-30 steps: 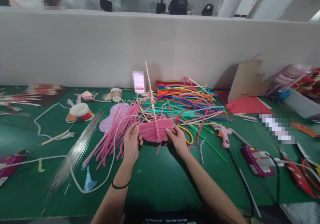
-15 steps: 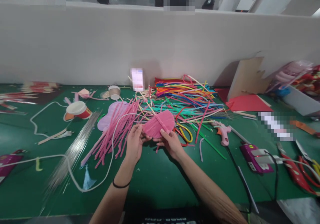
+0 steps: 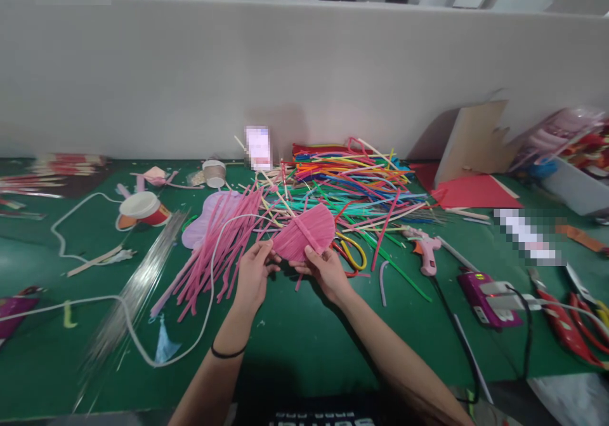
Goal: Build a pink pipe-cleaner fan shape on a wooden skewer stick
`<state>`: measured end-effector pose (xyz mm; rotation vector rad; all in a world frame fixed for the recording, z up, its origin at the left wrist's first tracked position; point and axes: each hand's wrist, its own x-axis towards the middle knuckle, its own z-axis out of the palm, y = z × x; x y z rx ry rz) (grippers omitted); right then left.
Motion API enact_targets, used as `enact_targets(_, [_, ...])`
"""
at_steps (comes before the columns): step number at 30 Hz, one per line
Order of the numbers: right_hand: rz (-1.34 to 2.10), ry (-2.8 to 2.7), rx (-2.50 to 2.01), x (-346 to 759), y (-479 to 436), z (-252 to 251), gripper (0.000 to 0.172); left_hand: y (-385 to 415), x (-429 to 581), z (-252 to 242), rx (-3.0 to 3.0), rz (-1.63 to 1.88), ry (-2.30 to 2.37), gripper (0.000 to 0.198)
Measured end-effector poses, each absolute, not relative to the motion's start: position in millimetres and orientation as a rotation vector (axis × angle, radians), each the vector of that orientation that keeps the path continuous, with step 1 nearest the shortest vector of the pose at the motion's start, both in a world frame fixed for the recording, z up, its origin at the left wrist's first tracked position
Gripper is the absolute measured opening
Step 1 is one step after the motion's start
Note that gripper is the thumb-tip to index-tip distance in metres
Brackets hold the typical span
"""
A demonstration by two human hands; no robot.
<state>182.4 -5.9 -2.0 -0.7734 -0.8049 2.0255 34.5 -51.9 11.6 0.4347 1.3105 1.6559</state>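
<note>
A flat, rounded pink panel [image 3: 311,230], which looks built from pink pipe cleaners laid side by side with one strip across it, is held above the table. My right hand [image 3: 328,272] grips its lower edge, thumb on the front and fingers behind. At the panel's left end, my left hand [image 3: 255,268] is closed in a pinch, thumb and index finger at the edge; part of those fingers is hidden. Loose pink pipe cleaners [image 3: 228,242] lie just left of my left hand, partly over a lilac cloud-shaped piece [image 3: 195,232]. Yellow-and-red-handled scissors [image 3: 354,251] lie behind my right hand.
Many coloured pipe cleaners [image 3: 352,178] are heaped at the back. A pink glue gun [image 3: 428,254], a purple power strip [image 3: 490,302] and red-handled pliers [image 3: 564,324] lie to the right. Leftward are thin wires [image 3: 143,273], a white cable [image 3: 209,312] and a paper cup [image 3: 143,209].
The pink panel has turned slightly and its right end sits a little higher. My left fingers have shifted slightly at its edge. The camera view has moved a little.
</note>
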Motion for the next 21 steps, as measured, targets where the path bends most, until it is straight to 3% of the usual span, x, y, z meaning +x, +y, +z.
enact_targets(9, [2.075, -0.767, -0.763, 182.9, -5.1, 0.3, 0.040, -50.0, 36.7, 13.9, 0.432, 1.722, 1.148, 0.026])
enact_targets(13, [2.075, -0.833, -0.785, 184.8, -6.5, 0.9, 0.041, -49.9, 32.2, 15.9, 0.557, 1.632, 1.157, 0.034])
enact_targets(21, [2.074, -0.876, -0.816, 184.5, -7.7, 0.7, 0.040, -49.6, 31.2, 8.2, 0.427, 1.608, 1.187, 0.027])
